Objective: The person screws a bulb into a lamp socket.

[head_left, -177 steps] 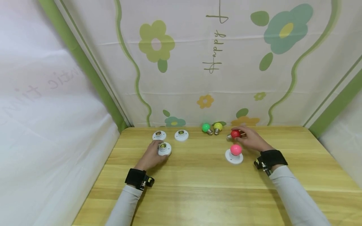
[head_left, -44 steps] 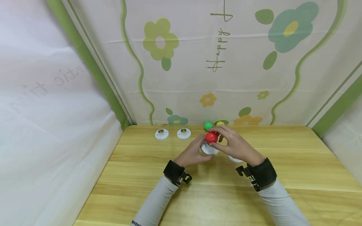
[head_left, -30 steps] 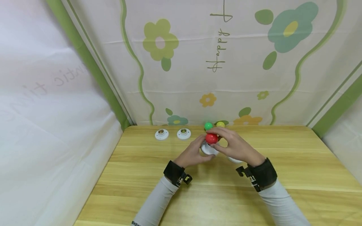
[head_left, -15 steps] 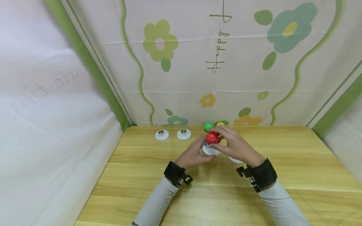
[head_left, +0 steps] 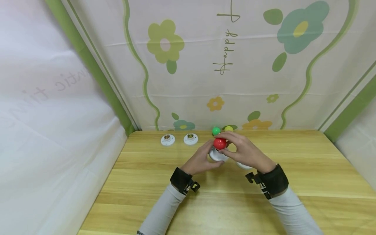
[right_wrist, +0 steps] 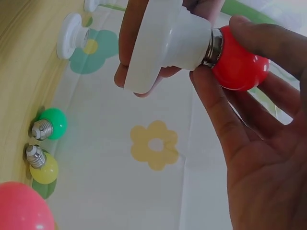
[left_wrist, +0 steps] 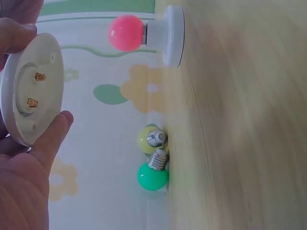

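Observation:
My left hand (head_left: 201, 159) grips a round white lamp holder (right_wrist: 165, 43) by its rim, lifted off the table. Its underside with two brass terminals faces the left wrist camera. My right hand (head_left: 245, 151) pinches a red bulb (right_wrist: 240, 60) between thumb and fingers. The bulb's metal screw base sits partly in the holder's socket, a band of thread showing at the mouth. Just right of the hands, a pink bulb (left_wrist: 126, 33) stands in another white lamp holder (left_wrist: 173, 36), mostly hidden behind my right hand in the head view.
A green bulb (head_left: 216, 131) and a yellow bulb (head_left: 228, 129) lie at the table's back edge by the printed curtain (head_left: 188, 65). Two lamp holders with bare sockets, one left (head_left: 167, 139) and one right (head_left: 191, 139), rest at the back left of the wooden table (head_left: 141, 202).
Since the oldest frame, my left hand has brought its lamp holder rightward and my right hand has brought the red bulb left onto it. Over the last second, hands barely shift.

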`<state>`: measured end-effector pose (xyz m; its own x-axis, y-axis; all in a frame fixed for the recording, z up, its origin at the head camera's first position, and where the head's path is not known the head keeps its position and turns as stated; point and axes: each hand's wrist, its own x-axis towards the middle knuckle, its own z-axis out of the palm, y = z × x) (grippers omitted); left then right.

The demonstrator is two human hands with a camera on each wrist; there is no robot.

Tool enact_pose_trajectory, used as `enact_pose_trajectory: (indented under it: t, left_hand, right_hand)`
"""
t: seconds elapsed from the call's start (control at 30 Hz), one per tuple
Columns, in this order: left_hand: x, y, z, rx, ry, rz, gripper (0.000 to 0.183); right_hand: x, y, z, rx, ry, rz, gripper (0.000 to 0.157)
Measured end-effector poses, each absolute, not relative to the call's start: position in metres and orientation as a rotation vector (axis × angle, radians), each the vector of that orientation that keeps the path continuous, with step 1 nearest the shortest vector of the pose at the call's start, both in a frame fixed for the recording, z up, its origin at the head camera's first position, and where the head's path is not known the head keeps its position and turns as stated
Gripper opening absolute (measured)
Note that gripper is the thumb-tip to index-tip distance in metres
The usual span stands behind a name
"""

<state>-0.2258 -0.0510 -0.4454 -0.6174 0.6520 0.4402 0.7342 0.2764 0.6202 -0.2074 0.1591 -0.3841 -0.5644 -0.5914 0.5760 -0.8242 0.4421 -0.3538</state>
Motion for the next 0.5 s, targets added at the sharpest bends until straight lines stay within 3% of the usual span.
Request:
enact_pose_trajectory:
  t: [0.23, 0.5]
  left_hand:
    - [-0.2254, -0.0498, -0.4443, -1.346, -2.413, -1.258, 0.076]
    - [-0.2269, -0.0492, -0.4456, -1.368, -2.359, -1.262, 0.077]
  right_hand:
    - [-0.2076, 0.1588, -0.3827, 1.159, -2.313, 0.871, 0.053]
    - [-0.2063, 0.1613, -0.3812, 1.233, -2.369, 0.889, 0.077]
